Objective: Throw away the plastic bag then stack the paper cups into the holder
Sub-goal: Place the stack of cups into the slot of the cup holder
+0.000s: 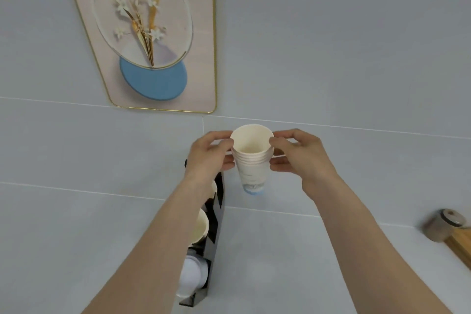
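A nested stack of white paper cups [251, 160] with a blue-printed base is held upright in the air in front of the wall. My left hand [207, 155] grips its rim from the left and my right hand [299, 158] pinches the rims from the right. Below my left forearm stands the black cup holder [216, 214], mounted against the wall, with a cream paper cup [201, 225] in it and white cups [191, 276] near its bottom. No plastic bag is in view.
A framed picture [163, 33] with flowers and a blue disc hangs on the pale tiled wall above. At the right edge a round jar [443, 224] rests on a wooden board [461, 242].
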Demonstrator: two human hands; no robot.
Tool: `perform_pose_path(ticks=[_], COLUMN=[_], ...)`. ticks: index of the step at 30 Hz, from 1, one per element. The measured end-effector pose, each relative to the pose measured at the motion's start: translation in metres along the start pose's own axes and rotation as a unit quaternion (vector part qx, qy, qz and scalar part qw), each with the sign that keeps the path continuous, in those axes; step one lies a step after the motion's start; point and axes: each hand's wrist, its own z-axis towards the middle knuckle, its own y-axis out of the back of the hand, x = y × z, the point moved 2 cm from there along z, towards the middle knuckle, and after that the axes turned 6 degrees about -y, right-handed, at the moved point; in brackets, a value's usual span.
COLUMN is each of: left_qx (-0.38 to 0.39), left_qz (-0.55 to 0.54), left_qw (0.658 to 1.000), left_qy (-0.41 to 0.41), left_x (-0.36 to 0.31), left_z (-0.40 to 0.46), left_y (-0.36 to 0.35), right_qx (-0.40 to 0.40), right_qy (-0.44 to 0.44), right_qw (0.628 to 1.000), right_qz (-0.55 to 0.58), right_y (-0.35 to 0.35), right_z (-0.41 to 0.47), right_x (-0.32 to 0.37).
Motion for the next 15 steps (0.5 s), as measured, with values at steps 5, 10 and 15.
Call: perform_pose_path(ticks=[5, 10, 15], left_qx=[-0.014, -0.033, -0.033], left_qz=[-0.006, -0.005, 0.011], left_qw=[1.0, 0.999, 0.998], left_qy=[-0.013, 0.01, 0.045], left_x=[-0.027, -0.015, 0.023], left_z=[0.032, 0.049, 0.063], left_y=[0.05, 0.087, 0.109], right_qx=[0.012, 0.014, 0.003], right_qy=[0.006, -0.016, -0.058], right_qw=[1.0, 0.999, 0.997], right_qz=[-0.004, -0.024, -0.049], right_y=[-0.055, -0.101, -0.128], right_z=[0.008, 0.019, 0.033], right_x=[0.034, 0.021, -0.016])
